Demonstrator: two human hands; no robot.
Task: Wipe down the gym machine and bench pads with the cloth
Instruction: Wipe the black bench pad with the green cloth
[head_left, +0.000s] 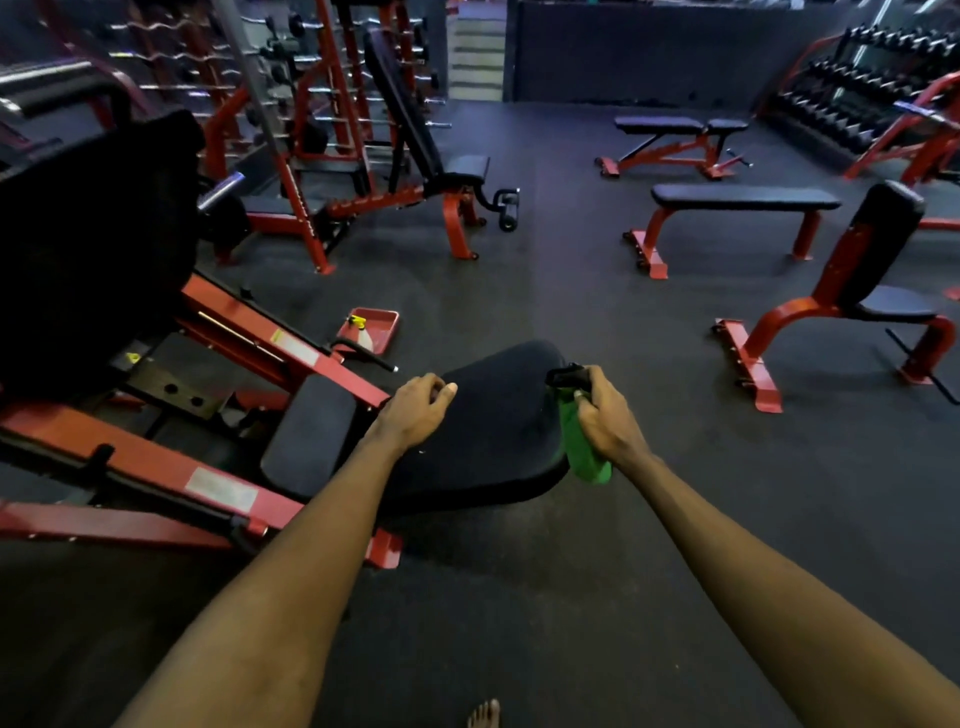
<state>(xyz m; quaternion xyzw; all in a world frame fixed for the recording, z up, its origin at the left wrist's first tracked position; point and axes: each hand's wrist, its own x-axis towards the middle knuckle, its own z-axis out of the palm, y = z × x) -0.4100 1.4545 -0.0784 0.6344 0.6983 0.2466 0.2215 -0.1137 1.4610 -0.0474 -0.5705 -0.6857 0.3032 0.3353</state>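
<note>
A red-framed gym machine (156, 457) fills the left of the view, with a large black back pad (493, 436) and a smaller black seat pad (311, 436) below me. My right hand (605, 415) grips a green spray bottle (584, 452) with a black trigger head, at the back pad's right edge. My left hand (415, 410) hovers over the pad's left side with its fingers curled; nothing shows in it. No cloth is visible.
A red tray (384, 332) holding a second bottle (361, 332) lies on the floor beyond the machine. Red benches stand ahead: an incline bench (415, 130), a flat bench (743, 200), a seat bench (878, 270). Dumbbell racks (852, 88) line the far right.
</note>
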